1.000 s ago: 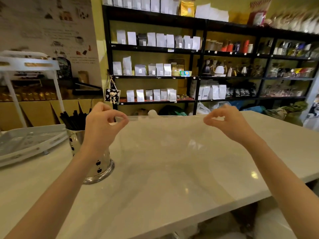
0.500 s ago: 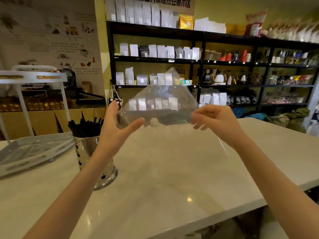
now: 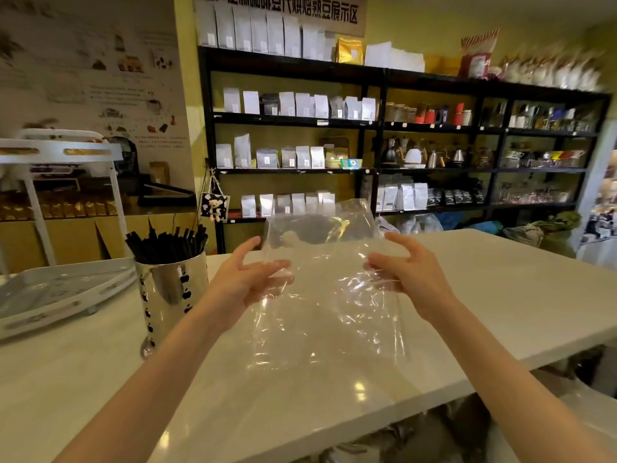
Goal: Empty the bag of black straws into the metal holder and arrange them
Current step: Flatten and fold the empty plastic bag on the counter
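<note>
While the crumpled clear plastic bag (image 3: 330,282) is held above the white glossy desk (image 3: 500,295), its left edge is pinched by the left hand (image 3: 248,282) and its right edge by the right hand (image 3: 409,279), fingers loosely curled. The thin black straws (image 3: 168,243) are seen standing in the shiny cylindrical metal holder (image 3: 170,295), left of the bag, just beside the left forearm.

Two bare forearms enter from the bottom of the frame, one from the lower left, one from the lower right. No sleeve reaches either wrist. The left hand (image 3: 248,282) and the right hand (image 3: 412,279) carry no glove, ring, watch or bracelet. The fingers (image 3: 397,238) are slim, with short nails.
</note>
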### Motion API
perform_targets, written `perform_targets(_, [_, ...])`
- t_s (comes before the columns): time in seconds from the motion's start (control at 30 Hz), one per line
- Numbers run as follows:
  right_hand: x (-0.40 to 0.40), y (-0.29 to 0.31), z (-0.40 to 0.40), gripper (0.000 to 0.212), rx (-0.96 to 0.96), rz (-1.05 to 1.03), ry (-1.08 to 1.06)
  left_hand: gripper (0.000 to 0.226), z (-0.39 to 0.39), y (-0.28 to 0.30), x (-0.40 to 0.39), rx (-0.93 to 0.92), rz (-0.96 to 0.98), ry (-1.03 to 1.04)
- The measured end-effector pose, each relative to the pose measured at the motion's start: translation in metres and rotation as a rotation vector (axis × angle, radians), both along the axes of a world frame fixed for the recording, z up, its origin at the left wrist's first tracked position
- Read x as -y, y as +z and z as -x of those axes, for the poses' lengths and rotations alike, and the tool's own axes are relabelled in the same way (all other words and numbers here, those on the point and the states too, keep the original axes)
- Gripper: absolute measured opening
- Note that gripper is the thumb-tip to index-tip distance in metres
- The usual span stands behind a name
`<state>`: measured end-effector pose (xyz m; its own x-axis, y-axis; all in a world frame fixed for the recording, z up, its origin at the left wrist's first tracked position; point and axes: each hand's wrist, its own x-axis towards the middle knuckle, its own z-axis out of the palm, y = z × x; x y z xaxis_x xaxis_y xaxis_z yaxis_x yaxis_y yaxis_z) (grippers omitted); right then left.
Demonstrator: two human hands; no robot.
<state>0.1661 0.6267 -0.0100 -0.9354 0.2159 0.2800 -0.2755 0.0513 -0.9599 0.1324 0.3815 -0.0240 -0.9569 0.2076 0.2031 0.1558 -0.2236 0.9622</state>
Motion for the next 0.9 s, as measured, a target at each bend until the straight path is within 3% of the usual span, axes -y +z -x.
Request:
perform_targets(0.07, [-0.003, -0.004, -0.002, 0.047, -0.020, 0.011, 0.007, 0.075, -0.001, 0.000, 0.000, -0.010, 0.015, 0.000])
perform_targets(0.23, [-0.014, -0.005, -0.005, 0.021, -0.013, -0.113, 0.080, 0.049, -0.006, -0.001, 0.002, -0.057, 0.190, 0.004])
perform_targets(0.43, [-0.021, -0.002, -0.009, 0.050, 0.050, -0.360, 0.175, 0.048, -0.012, 0.002, 0.007, -0.131, 0.416, 0.092])
perform_targets(0.7, [-0.005, -0.014, -0.010, 0.036, -0.056, -0.734, 0.005, 0.042, -0.028, -0.005, 0.004, -0.216, 0.644, 0.270])
perform_targets(0.8, [0.000, -0.017, -0.014, 0.042, -0.113, -0.687, -0.010, 0.037, -0.034, -0.005, 0.010, -0.264, 0.708, 0.304])
perform_targets(0.9, [0.004, -0.014, -0.022, 0.041, -0.101, -0.500, 0.087, 0.035, -0.038, -0.002, 0.022, -0.258, 0.722, 0.300])
